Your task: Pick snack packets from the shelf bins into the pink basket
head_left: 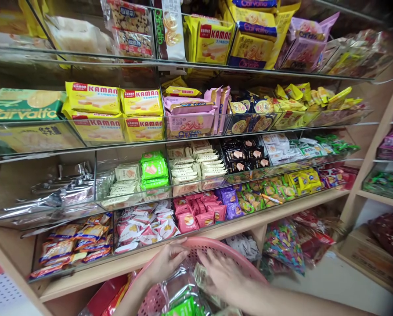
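Note:
A pink perforated plastic basket (247,265) is at the bottom middle, below the shelf front. My left hand (170,260) is at the basket's left side, close to the rim, with its fingers bent together. What they grip, if anything, I cannot make out. My right hand (221,273) is inside the basket, slightly blurred, its fingers spread above and against beige wrapped packets (201,277). Below and between my hands lie a clear plastic bag (183,285) and a bright green packet (185,307). My wrists and the basket's front partly hide the contents.
Glass-fronted shelves rise ahead, holding yellow wafer packs (94,97), a green biscuit box (25,105), green packets (154,170), pink packets (187,221) and silver wrappers (61,193). A wooden shelf edge (84,277) runs behind the basket. A bag of colourful sweets (285,245) stands lower right.

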A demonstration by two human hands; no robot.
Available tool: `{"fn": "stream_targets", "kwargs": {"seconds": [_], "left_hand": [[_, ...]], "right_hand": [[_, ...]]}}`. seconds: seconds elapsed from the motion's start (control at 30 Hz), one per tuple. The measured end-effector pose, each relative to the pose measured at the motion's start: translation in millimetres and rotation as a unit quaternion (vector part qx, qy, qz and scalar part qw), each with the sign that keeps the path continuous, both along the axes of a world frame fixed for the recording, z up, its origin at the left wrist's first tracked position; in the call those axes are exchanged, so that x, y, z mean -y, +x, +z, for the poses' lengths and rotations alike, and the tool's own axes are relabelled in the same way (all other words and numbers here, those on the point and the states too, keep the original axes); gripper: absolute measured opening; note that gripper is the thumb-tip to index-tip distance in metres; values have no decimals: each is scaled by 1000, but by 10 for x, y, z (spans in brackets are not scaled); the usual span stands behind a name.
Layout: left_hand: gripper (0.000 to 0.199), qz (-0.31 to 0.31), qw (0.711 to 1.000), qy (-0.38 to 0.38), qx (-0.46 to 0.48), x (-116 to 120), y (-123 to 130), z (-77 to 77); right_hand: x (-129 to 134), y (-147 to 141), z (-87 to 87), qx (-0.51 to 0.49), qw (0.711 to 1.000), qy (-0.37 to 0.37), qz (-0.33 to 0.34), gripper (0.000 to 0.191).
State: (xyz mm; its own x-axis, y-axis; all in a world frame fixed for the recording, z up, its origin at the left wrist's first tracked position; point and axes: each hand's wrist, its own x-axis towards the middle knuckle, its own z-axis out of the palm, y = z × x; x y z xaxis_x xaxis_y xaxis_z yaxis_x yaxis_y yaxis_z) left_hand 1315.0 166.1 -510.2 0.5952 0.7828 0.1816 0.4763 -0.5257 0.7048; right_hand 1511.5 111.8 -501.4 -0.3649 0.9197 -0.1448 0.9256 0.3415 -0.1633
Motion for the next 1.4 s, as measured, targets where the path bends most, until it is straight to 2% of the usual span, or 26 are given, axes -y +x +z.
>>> {"fn": "stream_targets", "kwargs": {"seconds": [0.1, 0.17, 0.23, 0.3, 0.37, 0.53, 0.73, 1.2, 1.4], "left_hand": [[47, -4, 1000, -1, -8, -11, 1, -12], [46, 0, 1000, -1, -10, -18, 5, -21], [47, 0, 1000, -1, -9, -23, 8, -28], [47, -4, 1000, -1, -5, -23, 10, -28], [48, -7, 1000, -1, -4, -19, 8, -21], [48, -7, 1000, 6, -6, -8, -2, -11], [48, -18, 1000, 6, 8, -13, -6, -22], [48, -24, 1000, -2, 14, 16, -4, 35], [48, -21, 1000, 1, 15, 11, -8, 18]], "right_hand": [[-76, 157, 786, -21, 992, 116, 41, 30], [-210, 230, 1320, -48, 968, 241, 59, 19], [-406, 249, 1756, -56, 936, 341, 68, 19], [-631, 214, 2047, -35, 911, 406, 53, 19], [-847, 144, 2200, -6, 902, 431, 16, 19], [-1189, -24, 2251, 29, 904, 422, -60, 24], [-1292, -88, 2252, 27, 920, 374, -112, 34], [-1338, -175, 2281, 16, 925, 351, -144, 33], [-1354, -181, 2279, 11, 921, 363, -138, 36]]}}
